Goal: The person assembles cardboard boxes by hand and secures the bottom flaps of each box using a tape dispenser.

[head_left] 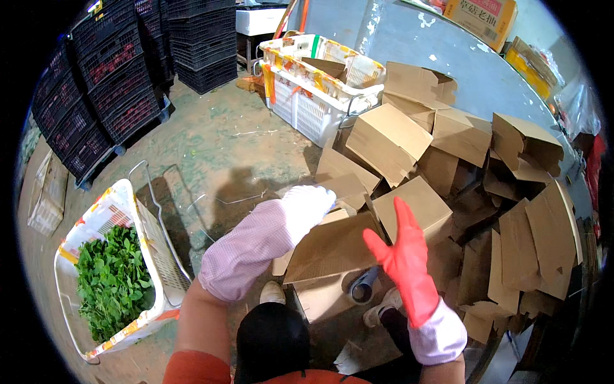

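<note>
My left hand point(307, 203) grips the cardboard box's point(332, 246) far flap to steady it; my right hand point(400, 246) hovers spread beside it, fronting the box pile point(460, 147).

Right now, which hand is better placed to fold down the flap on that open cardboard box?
Probably the left hand: it already rests on the box flap. The right hand hovers open beside it.
</note>
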Action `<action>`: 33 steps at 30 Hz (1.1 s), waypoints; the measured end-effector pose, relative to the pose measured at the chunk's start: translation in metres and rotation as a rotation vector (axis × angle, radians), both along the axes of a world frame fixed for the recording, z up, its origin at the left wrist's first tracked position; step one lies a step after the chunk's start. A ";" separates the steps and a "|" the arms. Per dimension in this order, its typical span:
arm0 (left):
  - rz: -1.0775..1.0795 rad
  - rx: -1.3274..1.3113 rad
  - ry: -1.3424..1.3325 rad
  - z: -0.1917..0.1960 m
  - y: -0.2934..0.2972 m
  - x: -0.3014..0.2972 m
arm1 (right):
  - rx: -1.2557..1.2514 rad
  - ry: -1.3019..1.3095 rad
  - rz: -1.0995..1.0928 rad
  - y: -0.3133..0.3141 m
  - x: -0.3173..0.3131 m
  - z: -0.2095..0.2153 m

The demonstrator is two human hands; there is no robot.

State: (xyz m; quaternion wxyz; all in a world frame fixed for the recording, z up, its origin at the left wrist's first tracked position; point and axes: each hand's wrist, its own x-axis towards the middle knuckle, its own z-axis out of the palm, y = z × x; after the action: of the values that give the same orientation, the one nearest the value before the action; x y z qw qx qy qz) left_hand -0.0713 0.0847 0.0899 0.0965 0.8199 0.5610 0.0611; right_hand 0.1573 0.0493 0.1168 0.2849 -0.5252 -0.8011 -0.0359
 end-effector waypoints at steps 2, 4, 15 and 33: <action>-0.094 0.102 -0.045 0.001 -0.003 0.004 | -0.322 -0.102 -0.132 0.021 0.000 -0.015; -0.038 0.047 -0.039 0.008 -0.003 0.017 | -0.594 -0.133 -0.211 0.038 0.010 -0.035; 0.660 -0.510 0.071 -0.060 -0.038 -0.061 | -0.731 0.046 -0.175 0.058 0.058 -0.128; 0.171 -0.026 0.081 -0.067 -0.068 0.018 | -0.923 -0.567 -0.189 0.043 -0.012 -0.175</action>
State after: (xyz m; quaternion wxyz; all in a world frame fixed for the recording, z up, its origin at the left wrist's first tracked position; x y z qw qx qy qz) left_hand -0.0536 0.0164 0.0233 0.0789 0.7695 0.6331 0.0285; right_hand 0.1453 0.0918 -0.0586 -0.2064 -0.6351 -0.7282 0.1537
